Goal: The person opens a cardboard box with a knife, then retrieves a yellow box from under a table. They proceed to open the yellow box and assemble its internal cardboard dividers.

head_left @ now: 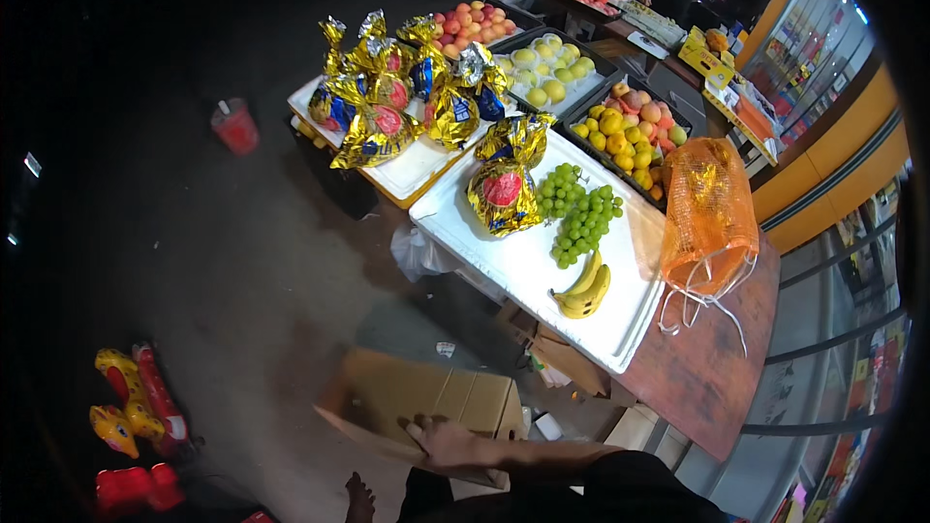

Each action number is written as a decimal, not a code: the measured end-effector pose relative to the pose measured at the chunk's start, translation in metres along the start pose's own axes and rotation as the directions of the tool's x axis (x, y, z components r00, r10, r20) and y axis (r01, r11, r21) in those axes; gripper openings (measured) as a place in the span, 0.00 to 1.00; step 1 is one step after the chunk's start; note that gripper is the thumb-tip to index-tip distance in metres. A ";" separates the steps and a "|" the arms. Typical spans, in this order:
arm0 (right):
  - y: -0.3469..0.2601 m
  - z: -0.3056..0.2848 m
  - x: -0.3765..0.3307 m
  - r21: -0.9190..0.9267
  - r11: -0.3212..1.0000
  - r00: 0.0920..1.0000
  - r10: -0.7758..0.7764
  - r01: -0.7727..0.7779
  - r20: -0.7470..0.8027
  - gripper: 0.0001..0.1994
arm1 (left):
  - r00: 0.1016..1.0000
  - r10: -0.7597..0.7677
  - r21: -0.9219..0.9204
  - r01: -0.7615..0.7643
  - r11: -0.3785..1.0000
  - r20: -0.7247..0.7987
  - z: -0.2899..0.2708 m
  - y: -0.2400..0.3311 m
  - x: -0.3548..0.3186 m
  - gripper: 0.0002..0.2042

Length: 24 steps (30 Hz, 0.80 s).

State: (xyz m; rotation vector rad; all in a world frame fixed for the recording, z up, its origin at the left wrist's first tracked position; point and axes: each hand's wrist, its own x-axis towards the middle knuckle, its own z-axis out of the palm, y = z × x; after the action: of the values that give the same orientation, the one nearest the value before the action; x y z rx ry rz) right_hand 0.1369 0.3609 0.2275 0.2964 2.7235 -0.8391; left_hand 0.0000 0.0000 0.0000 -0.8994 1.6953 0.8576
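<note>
My right hand point(450, 442) reaches in from the lower right, its fingers bent over the near edge of an open brown cardboard box point(465, 397). The box looks slightly tilted, and its dim interior shows nothing I can make out. My left hand does not show. At the lower edge, left of the box, is a small patch of bare skin point(359, 499) that looks like toes, though shadow leaves this unsure. Beyond the box, a white tray point(542, 300) holds a gold foil-wrapped bundle point(504, 189), green grapes point(586, 218) and bananas point(584, 292).
Several gold foil bundles point(387, 107) crowd another white tray on the left. Crates of peaches point(475, 24), yellow-green fruit point(547, 68) and mixed fruit point(630, 136) stand behind. An orange mesh bag point(712, 218) lies on the wooden tabletop point(702, 378). Inflatable toys point(126, 397) sit on the floor.
</note>
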 end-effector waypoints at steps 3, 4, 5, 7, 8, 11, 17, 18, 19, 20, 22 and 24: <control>-0.051 -0.060 -0.043 0.289 0.947 0.988 0.116 -0.141 0.101 0.39 | 0.987 0.151 -0.223 -0.136 0.965 0.054 -0.008 -0.050 -0.066 0.39; -0.077 -0.065 -0.044 0.429 0.902 0.996 0.077 -0.055 -0.034 0.39 | 0.981 0.161 -0.289 -0.124 0.949 0.108 -0.049 -0.037 -0.113 0.39; -0.069 -0.087 -0.033 0.459 0.888 0.976 0.074 0.029 -0.205 0.39 | 0.939 0.228 -0.384 -0.118 0.916 0.257 -0.019 0.008 -0.125 0.38; -0.089 -0.119 -0.031 0.598 0.800 0.962 0.119 0.053 -0.244 0.39 | 0.856 0.276 -0.452 -0.056 0.890 0.436 -0.027 0.031 -0.153 0.38; -0.101 -0.132 -0.028 0.664 0.744 0.957 0.136 0.072 -0.256 0.39 | 0.741 0.547 -0.301 -0.459 0.836 0.389 -0.038 0.038 -0.162 0.36; -0.089 -0.122 -0.005 0.815 0.536 0.890 0.234 0.218 -0.392 0.38 | 0.514 0.763 -0.532 -0.550 0.643 0.391 -0.013 0.080 -0.267 0.31; -0.110 -0.162 0.019 0.964 -0.046 0.906 0.357 0.262 -0.229 0.41 | 0.570 0.720 -0.676 -0.351 0.648 0.396 -0.104 0.094 -0.273 0.24; -0.115 -0.168 0.019 0.978 -0.049 0.910 0.378 0.205 -0.172 0.41 | 0.633 0.692 -0.673 -0.345 0.655 0.348 -0.112 0.097 -0.285 0.24; -0.121 -0.173 0.017 0.988 -0.052 0.906 0.407 0.148 -0.114 0.40 | 0.632 0.698 -0.651 -0.379 0.657 0.337 -0.122 0.089 -0.291 0.24; -0.129 -0.174 0.017 0.986 -0.106 0.901 0.427 0.131 -0.074 0.38 | 0.631 0.703 -0.627 -0.411 0.661 0.327 -0.132 0.082 -0.295 0.24; -0.130 -0.168 0.024 0.970 -0.198 0.911 0.410 0.142 -0.050 0.35 | 0.613 0.716 -0.595 -0.452 0.664 0.334 -0.131 0.080 -0.307 0.23; -0.119 -0.149 0.034 0.938 -0.306 0.918 0.396 0.161 -0.028 0.29 | 0.596 0.725 -0.556 -0.493 0.669 0.344 -0.112 0.101 -0.348 0.22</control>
State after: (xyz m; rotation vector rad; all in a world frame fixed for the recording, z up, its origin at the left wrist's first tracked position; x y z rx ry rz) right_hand 0.0424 0.3539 0.3965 1.0934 1.0718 -3.0560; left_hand -0.0557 0.0098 0.3752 -0.2007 1.3128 1.8253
